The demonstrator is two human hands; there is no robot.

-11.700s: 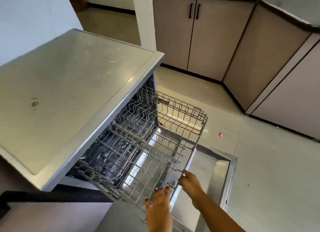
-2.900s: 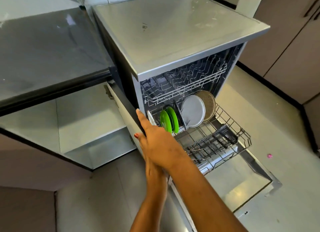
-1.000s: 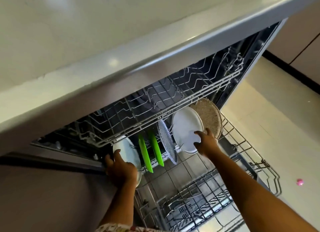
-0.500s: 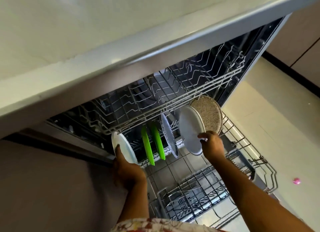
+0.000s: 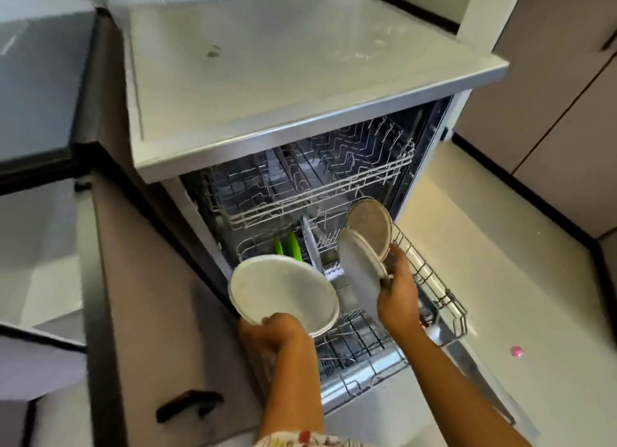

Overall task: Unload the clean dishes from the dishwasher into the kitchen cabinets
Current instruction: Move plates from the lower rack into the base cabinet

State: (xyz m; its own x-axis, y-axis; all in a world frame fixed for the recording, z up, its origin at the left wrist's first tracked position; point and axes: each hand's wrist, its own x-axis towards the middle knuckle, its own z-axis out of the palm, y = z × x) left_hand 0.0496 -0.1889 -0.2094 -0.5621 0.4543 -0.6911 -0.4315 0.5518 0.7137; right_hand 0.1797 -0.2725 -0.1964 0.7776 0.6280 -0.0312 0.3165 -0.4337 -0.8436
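Observation:
My left hand (image 5: 277, 330) grips a white plate (image 5: 282, 289) by its near rim, lifted clear of the lower rack (image 5: 434, 293) and tilted face up. In my right hand (image 5: 397, 296) is a second white plate (image 5: 360, 263), held by its edge on its side above the rack. A speckled beige plate (image 5: 369, 223) stands upright just behind it. Two green plates (image 5: 292, 246) and a clear glass plate (image 5: 312, 246) stand in the rack's slots. The upper rack (image 5: 317, 186) holds no dishes that I can see.
The dishwasher door (image 5: 384, 406) lies open flat below the pulled-out rack. An open brown cabinet door (image 5: 160, 313) with a black handle (image 5: 188, 401) stands at my left, shelves beyond it. Closed cabinets (image 5: 551, 96) line the right. A small pink object (image 5: 517, 351) lies on the floor.
Both hands have lifted their white plates up out of the lower rack and toward me. My view has risen from under the dishwasher top to above it.

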